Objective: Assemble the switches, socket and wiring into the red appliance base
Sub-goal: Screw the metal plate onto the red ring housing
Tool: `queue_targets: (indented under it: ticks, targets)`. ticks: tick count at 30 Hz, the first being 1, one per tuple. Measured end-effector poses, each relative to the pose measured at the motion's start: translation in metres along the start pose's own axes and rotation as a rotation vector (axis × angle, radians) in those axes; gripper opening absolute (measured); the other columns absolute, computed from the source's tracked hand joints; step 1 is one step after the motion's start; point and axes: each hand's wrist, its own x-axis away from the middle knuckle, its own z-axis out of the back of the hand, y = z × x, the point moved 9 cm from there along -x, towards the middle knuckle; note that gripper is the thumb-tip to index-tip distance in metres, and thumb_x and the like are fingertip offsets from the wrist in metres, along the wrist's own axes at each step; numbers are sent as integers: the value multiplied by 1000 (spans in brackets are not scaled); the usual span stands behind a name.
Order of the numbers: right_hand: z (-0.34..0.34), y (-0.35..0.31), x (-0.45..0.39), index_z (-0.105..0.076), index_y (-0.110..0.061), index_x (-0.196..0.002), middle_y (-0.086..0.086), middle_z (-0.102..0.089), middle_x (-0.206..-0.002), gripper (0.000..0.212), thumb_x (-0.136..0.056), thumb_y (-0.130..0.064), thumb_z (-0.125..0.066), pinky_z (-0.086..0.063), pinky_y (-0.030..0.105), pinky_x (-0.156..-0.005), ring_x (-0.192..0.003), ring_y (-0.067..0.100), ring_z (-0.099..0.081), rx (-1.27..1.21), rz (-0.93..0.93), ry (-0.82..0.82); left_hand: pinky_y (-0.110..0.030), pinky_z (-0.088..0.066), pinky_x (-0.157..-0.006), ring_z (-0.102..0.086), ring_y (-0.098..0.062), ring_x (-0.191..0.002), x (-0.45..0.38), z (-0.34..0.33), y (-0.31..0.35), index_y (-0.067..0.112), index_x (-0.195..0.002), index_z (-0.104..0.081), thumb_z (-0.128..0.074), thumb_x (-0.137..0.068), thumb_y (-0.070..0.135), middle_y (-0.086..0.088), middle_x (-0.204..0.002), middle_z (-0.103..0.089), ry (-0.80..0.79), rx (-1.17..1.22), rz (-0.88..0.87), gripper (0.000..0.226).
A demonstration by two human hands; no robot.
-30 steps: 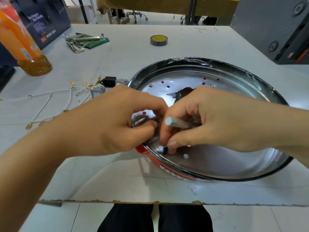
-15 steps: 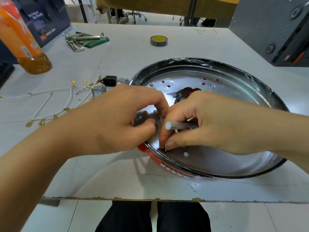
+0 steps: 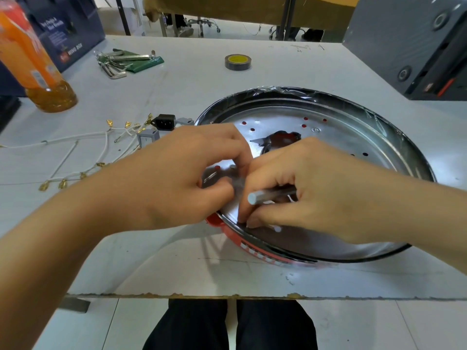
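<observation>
Two hands: both meet over the near-left rim of the red appliance base [image 3: 262, 251]
Left hand [image 3: 177, 178]: fingers curled, pinching something small at the metal plate [image 3: 353, 137]; what it is cannot be told
Right hand [image 3: 310, 190]: grips a grey metal rod [image 3: 267, 196], long axis running left-right, blunt end toward the left hand
Parts waiting: socket [image 3: 164, 121], switch [image 3: 148, 138] and white wiring [image 3: 75, 157] lie left of the base, nearer the left hand
Judgement: fastening comes first
</observation>
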Motion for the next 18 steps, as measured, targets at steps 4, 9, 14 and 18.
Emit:
queue_targets:
  ticks: [4,9,14,18]
  targets:
    - [0,0,1,-71,-22,-72,-6,-64,-65,5,-76,-20,-71,-40,16,-63,-67,5,-54,27,-1,-13,-26,-46,-74,-63,-8,-85,1,0,5,15,-87,-75,-54,-77,11,7,-96,-68,-28,-25,-40,23]
    - [0,-9,3,-72,-23,-74,-17,-47,-62,15,-81,-28,-60,-34,13,-61,-62,-3,-45,197,84,28,-29,-48,-68,-65,-11,-76,2,0,10,14,-81,-76,-52,-78,10,6,-91,-71,-27,-54,-75,25]
    - [0,-14,4,-72,-21,-76,-16,-49,-70,21,-79,-24,-51,-44,27,-66,-65,0,-42,229,117,45,-30,-47,-67,-65,-13,-74,3,-1,12,16,-80,-75,-43,-78,20,5,-89,-72,-59,-51,-80,33]
    - [-1,-17,3,-70,-21,-71,-16,-47,-66,18,-77,-22,-53,-36,11,-65,-62,-6,-43,216,126,21,-33,-48,-66,-65,-16,-72,3,-1,11,17,-79,-75,-47,-79,16,1,-83,-71,-68,-54,-69,28]
